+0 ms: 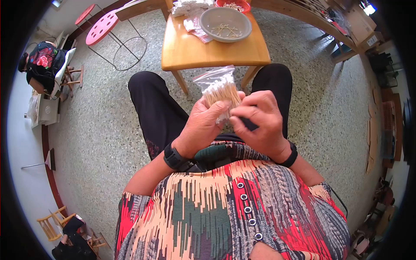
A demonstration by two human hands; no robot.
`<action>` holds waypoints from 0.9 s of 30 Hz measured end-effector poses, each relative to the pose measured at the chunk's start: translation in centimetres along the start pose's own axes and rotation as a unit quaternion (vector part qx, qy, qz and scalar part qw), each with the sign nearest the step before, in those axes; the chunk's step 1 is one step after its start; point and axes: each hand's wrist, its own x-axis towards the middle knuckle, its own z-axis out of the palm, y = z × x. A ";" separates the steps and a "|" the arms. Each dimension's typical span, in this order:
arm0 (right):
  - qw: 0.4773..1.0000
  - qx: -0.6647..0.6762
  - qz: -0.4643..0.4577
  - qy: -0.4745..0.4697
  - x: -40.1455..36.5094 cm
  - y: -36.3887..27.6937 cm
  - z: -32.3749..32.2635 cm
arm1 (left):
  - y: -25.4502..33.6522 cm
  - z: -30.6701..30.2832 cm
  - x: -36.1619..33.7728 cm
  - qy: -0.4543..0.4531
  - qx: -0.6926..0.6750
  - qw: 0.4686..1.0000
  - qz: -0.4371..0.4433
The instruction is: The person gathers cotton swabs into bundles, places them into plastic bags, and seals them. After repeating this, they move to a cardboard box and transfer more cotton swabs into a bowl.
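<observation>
A clear zip bag of cotton swabs is held up over my lap, its swabs packed side by side with white tips and tan sticks. My left hand is closed around the bag's lower part, thumb across the front. At the bag's lower right edge, my right hand has its thumb and index finger bent together in a pinch; what lies between those fingertips is too small to tell. Beyond the bag, a grey bowl with several loose swabs stands on a wooden stool.
Behind the bowl are a red bowl of swabs and a pile of white-tipped swabs. Plastic bags lie beside the grey bowl. A pink round stool stands left. Another person sits at far left. Boxes line the right.
</observation>
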 end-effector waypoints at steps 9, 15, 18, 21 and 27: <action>0.954 0.204 0.219 -0.022 0.3 1.4 0.0 | 0.2 0.4 -0.1 0.008 0.130 0.991 -0.020; 0.943 0.276 0.121 -0.142 0.8 3.0 -1.8 | 0.4 0.0 -0.3 -0.060 0.167 0.981 -0.079; 0.968 0.231 0.087 -0.036 1.5 2.7 -3.4 | 1.0 0.9 -0.7 -0.065 0.129 0.983 -0.116; 0.961 0.236 0.030 -0.144 1.5 2.3 -3.7 | 0.7 0.1 -0.5 -0.097 0.110 0.980 -0.135; 0.923 0.366 0.049 -0.107 -0.1 2.2 -3.6 | -0.7 -1.1 -1.2 -0.139 0.032 0.957 -0.253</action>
